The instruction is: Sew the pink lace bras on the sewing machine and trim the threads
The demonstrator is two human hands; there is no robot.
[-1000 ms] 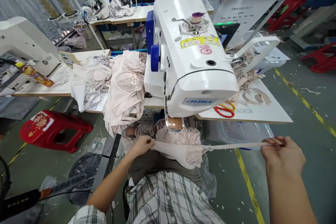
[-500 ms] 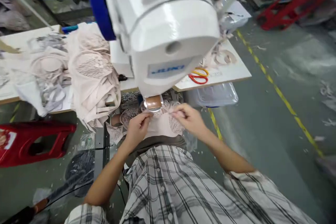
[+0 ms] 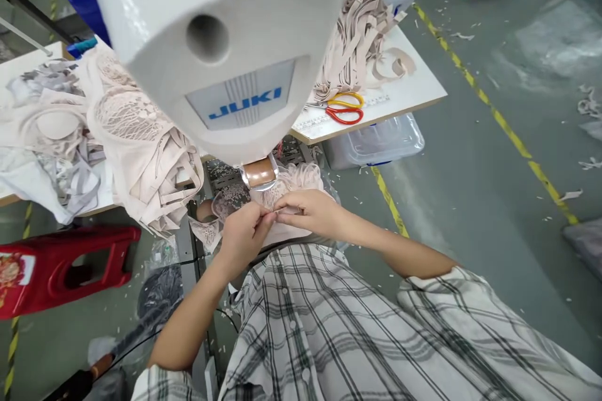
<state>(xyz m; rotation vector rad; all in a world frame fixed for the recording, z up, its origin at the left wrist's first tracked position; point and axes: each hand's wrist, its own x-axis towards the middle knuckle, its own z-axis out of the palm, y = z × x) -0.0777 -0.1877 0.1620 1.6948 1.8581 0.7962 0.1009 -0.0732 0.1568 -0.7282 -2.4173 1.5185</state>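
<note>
Just below the white sewing machine head (image 3: 226, 44), both hands meet over a pale pink lace bra (image 3: 303, 178). My left hand (image 3: 244, 232) pinches its edge between thumb and forefinger. Touching those fingertips, my right hand (image 3: 313, 213) also pinches the fabric, its fingers pointing left. The exact bit of cloth between the fingers is too small to make out. Lace parts of the bra spread behind and left of the hands, under the machine's brown and silver front piece (image 3: 260, 173). The needle is hidden behind the machine head.
On the left table lie piled pink bras (image 3: 141, 131) and grey-white pieces (image 3: 51, 125). Scissors with red and yellow handles (image 3: 345, 108) rest on the right table near fabric strips (image 3: 348, 44). Below it is a clear plastic box (image 3: 380, 141). A red stool (image 3: 70, 269) stands at left.
My right hand has moved left and now meets my left hand at the fabric. The view has shifted closer to the machine head, which looks larger.
</note>
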